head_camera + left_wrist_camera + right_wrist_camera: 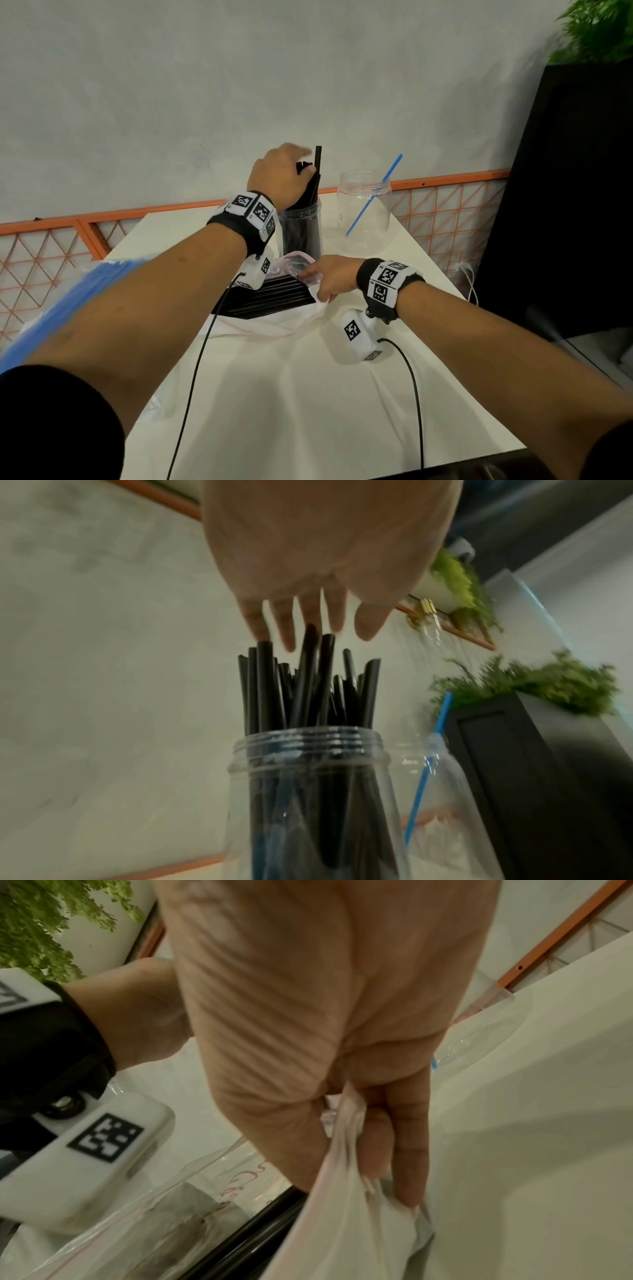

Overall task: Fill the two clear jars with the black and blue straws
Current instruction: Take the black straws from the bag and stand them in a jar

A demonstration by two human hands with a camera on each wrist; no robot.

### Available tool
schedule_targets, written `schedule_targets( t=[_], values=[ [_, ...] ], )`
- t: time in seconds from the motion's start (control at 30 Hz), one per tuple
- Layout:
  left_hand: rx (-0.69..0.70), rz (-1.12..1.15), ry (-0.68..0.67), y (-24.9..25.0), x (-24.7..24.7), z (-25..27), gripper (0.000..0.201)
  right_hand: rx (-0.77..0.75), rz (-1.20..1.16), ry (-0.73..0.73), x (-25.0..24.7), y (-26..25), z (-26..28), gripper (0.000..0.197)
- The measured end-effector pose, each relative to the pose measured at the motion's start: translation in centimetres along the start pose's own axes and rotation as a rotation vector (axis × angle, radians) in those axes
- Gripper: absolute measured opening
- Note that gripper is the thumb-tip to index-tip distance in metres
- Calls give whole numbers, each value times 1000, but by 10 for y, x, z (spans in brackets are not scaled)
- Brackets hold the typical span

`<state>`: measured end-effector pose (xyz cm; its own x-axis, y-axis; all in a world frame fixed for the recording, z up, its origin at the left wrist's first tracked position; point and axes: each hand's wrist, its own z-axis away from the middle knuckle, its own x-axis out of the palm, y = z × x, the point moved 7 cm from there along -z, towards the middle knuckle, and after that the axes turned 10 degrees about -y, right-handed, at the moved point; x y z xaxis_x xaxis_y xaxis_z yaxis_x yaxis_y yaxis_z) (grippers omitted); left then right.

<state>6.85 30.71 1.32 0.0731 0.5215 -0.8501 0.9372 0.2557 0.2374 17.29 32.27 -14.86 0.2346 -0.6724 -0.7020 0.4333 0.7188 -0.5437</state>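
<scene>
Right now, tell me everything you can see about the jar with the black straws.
The jar with the black straws is clear, plastic by the look of it, with a threaded neck and no lid. It stands upright on the white table, left of the second clear jar. Black straws pack it, ends poking above the rim. The left hand hovers over them, fingers straight, touching their tips.

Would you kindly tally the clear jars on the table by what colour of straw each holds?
Clear plastic jars holding black straws: 1
Clear plastic jars holding a blue straw: 1
Total: 2 jars
</scene>
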Motion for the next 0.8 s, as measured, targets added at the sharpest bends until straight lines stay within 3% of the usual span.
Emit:
schedule_targets(
  t=[0.07,0.2,0.23,0.3,0.37,0.43,0.47,0.53,0.67,0.8],
  values=[
    [-6,-141,-73,4,6,3,40,0,23,-1,1,-1,1,70],
    [55,62,202,20,-25,29,23,-4,27,5,0,-1,2,70],
    [67,136,188,25,-27,37,16,-6,16,0,1,-1,2,69],
    [81,189,-35,33,-11,51,14,-4,6,6,0,-1,1,68],
    [50,135,-393,33,24,71,14,4,-1,29,0,-1,2,60],
    [-13,34,-614,23,54,93,10,9,-6,61,-1,-1,4,32],
    [-36,-43,-669,16,67,101,10,7,1,71,-1,-3,6,19],
    [-42,-213,-764,6,87,114,14,1,28,84,-1,-6,9,20],
    [-46,-248,-820,-7,111,126,33,-27,75,127,-5,-14,14,61],
    [-69,-241,-841,-13,121,127,33,-38,38,135,-8,-15,19,76]
  ],
)
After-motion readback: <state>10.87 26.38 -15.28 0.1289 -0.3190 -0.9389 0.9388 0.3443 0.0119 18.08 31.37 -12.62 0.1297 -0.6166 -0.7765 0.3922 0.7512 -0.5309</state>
